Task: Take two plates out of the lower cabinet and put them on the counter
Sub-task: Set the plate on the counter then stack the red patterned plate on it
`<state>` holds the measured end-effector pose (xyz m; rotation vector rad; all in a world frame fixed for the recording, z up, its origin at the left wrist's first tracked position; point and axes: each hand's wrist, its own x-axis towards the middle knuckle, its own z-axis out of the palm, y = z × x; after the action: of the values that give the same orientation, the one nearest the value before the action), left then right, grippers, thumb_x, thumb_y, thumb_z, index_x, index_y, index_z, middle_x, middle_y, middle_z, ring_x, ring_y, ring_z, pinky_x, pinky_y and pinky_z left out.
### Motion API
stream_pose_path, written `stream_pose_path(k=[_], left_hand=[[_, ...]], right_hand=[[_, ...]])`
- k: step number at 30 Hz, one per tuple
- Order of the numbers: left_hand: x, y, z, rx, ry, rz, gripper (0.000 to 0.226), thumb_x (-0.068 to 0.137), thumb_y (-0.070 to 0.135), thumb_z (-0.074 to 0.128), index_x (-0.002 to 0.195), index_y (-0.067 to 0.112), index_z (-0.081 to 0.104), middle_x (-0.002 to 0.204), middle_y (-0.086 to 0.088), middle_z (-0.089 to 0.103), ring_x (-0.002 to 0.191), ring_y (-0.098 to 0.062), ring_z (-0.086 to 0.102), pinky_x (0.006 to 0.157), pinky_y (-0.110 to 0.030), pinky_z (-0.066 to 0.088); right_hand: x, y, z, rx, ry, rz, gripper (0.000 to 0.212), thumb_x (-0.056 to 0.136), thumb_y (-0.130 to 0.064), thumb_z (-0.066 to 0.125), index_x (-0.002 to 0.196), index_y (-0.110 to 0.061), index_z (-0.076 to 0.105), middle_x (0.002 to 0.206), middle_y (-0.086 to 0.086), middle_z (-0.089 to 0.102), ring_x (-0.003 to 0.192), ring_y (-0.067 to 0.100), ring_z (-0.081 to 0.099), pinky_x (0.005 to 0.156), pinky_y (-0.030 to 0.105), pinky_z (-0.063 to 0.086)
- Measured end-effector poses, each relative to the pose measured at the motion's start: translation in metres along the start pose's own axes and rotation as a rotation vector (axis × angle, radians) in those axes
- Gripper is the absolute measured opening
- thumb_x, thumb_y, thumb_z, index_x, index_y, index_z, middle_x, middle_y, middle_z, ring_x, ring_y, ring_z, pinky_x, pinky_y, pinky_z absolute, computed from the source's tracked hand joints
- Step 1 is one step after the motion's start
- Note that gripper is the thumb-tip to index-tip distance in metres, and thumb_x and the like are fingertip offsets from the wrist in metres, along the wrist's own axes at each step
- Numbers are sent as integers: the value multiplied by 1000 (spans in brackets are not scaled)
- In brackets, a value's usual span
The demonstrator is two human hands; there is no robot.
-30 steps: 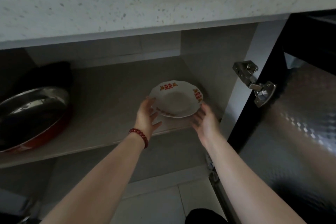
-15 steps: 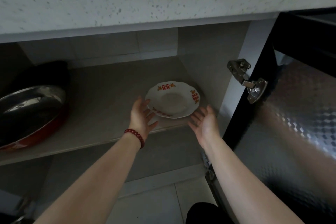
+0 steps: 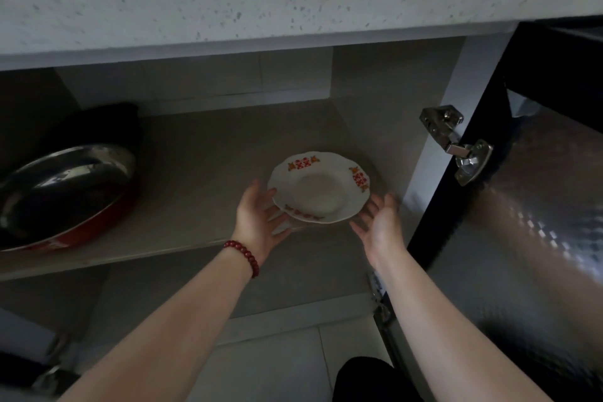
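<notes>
While the left hand (image 3: 257,222) and right hand (image 3: 380,225) flank the stacked white scalloped ceramic plates with red motifs (image 3: 321,188) with palms spread wide and nothing gripped, an uneven lift could slide the top one off.

One head-worn view is given, aimed forward and down. The open cabinet shelf (image 3: 202,173) is seen close, below the counter edge (image 3: 261,3).

Dim overall; light falls from above onto the pale counter edge (image 3: 293,0), brightest area, above both hands. Cabinet interior beyond the hands sits in shadow, darkest far left of the left hand (image 3: 257,219). Glare patches on the cabinet door (image 3: 538,238) right of the right hand (image 3: 380,225). Right fingers slightly blurred, possibly motion. Wide-angle bending at edges; corners soft.
</notes>
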<state>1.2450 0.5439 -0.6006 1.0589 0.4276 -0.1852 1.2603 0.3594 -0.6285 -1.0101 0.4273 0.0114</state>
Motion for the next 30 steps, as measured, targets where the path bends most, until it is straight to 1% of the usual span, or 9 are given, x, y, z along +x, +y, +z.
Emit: stream_pose_path(k=[5,9,12,15,20,22,25,28,30], left_hand=[[5,7,3,14,43,41,34,87,54,35,93,28,57,104,-3,58,94,-19,56,76,-36,42],[12,11,2,6,40,45,40,88,54,32,108,27,53,101,-1,57,92,-19,54,78,-37,40],[9,6,-2,38,56,23,39,86,55,33,99,26,56,107,-4,58,95,-21,55,74,-37,41],[8,8,0,90,82,9,36,85,55,36,96,27,57,111,-4,58,104,-22,54,79,-40,40],[15,17,4,72,90,-14,51,87,55,34,127,25,45,114,-4,51,107,-22,52,86,-40,38],[14,18,3,50,43,-27,44,87,55,34,112,24,50,100,-2,56,89,-19,55,72,-35,43],[14,14,-2,56,39,-39,42,87,55,35,98,20,54,93,-4,58,81,-19,55,60,-33,44],[20,13,-7,75,89,-29,50,87,55,37,123,22,46,106,-5,57,91,-21,56,62,-35,44],[28,17,-5,87,102,-11,58,87,55,37,135,22,40,118,-6,51,100,-23,53,74,-37,46]], right_hand=[[1,-5,5,1,-1,2,53,96,-49,24,137,-18,39,135,5,49,125,21,43,93,39,34],[0,-9,1,22,11,18,52,98,-45,24,140,-16,34,137,7,48,121,23,46,94,40,34],[0,-7,-3,-27,2,4,47,98,-44,22,133,-19,42,119,1,53,94,13,53,90,37,34],[4,-4,-4,-45,-2,3,49,98,-46,22,134,-20,41,102,-5,55,88,8,51,90,35,34],[7,-2,-4,-43,-26,9,51,98,-46,23,136,-18,40,99,-8,58,85,5,53,88,34,36],[8,-2,-6,-50,-18,7,51,98,-46,23,137,-18,38,108,-4,57,89,9,53,89,35,36],[12,-5,-6,-52,4,13,50,98,-46,25,137,-18,39,113,0,57,93,13,54,86,34,40],[13,-8,-4,-51,11,10,49,98,-44,25,137,-18,38,95,-4,56,83,8,54,66,28,43],[14,-10,-4,-60,14,7,50,98,-44,25,139,-18,36,103,-1,56,82,7,53,65,28,43]])
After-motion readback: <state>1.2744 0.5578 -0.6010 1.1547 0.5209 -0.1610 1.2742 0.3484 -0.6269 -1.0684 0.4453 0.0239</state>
